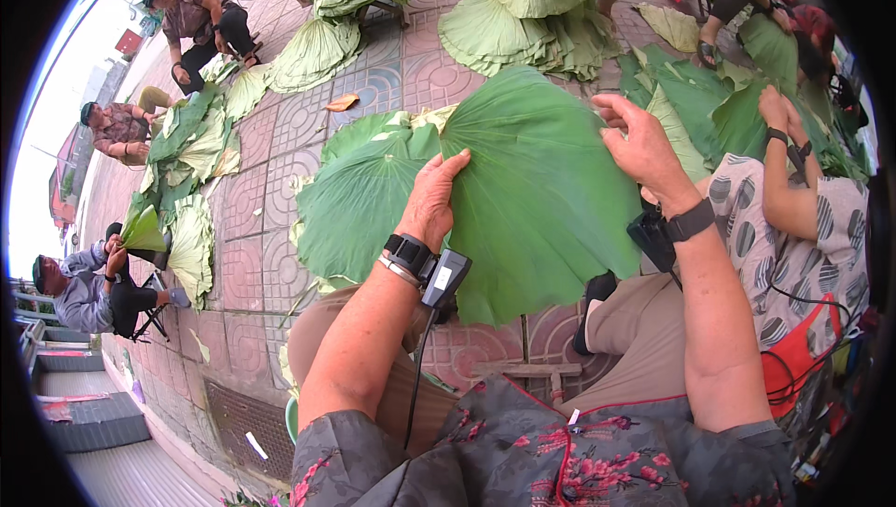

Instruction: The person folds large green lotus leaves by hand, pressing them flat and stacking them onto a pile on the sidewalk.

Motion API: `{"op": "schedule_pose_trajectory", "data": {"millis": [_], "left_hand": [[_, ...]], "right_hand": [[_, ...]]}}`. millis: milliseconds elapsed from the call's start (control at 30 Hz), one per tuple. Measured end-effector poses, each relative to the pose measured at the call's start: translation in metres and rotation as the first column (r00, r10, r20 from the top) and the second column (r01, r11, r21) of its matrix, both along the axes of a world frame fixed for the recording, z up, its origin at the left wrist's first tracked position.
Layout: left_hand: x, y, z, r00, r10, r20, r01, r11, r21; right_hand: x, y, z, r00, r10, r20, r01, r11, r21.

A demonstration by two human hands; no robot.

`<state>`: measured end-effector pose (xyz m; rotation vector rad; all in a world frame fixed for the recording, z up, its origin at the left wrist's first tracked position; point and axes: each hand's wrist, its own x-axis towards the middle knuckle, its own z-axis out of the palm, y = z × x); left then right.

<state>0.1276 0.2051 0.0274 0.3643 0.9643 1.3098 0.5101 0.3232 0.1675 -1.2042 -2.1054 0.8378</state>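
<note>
A large green lotus leaf (539,213) spreads over my lap, its veins fanning out from near the upper left. My left hand (430,199) grips it by the left side, thumb lying on top of the leaf. At its upper right edge is my right hand (644,139), fingers bent. Whether those fingertips pinch the edge or only rest beside it cannot be told. Beyond my left hand, more green lotus leaves (364,206) lie in a pile on the paving, partly covered by the held leaf.
Close on my right sits a person in a spotted top (791,241), hands on green leaves (742,122). Pale leaf stacks (518,38) stand ahead among other seated people. Leaf heaps (189,150) lie at left. A metal grate (248,423) is set in the paving (245,276).
</note>
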Motion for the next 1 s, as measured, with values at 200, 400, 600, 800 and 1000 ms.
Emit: {"op": "schedule_pose_trajectory", "data": {"millis": [200, 400, 600, 800, 1000], "left_hand": [[0.016, -0.017, 0.037, 0.989, -0.082, -0.125, 0.099, 0.986, 0.136], [0.036, -0.033, 0.064, 0.789, -0.283, -0.545, 0.424, 0.893, 0.151], [0.006, -0.030, 0.066, 0.710, -0.360, -0.605, 0.455, 0.891, 0.004], [-0.061, -0.030, 0.050, 0.656, -0.273, -0.703, 0.333, 0.941, -0.055], [-0.084, -0.022, 0.048, 0.669, -0.254, -0.698, 0.300, 0.952, -0.059]], "right_hand": [[-0.052, -0.035, -0.029, 0.993, 0.086, 0.082, -0.110, 0.926, 0.361], [-0.066, -0.043, -0.023, 0.956, 0.282, 0.076, -0.291, 0.905, 0.309], [-0.033, -0.016, -0.009, 0.974, 0.187, -0.127, -0.198, 0.977, -0.075], [0.013, 0.023, 0.010, 0.991, -0.017, -0.131, 0.012, 0.999, -0.041], [0.036, 0.035, 0.009, 0.976, -0.061, -0.208, 0.043, 0.995, -0.089]]}}
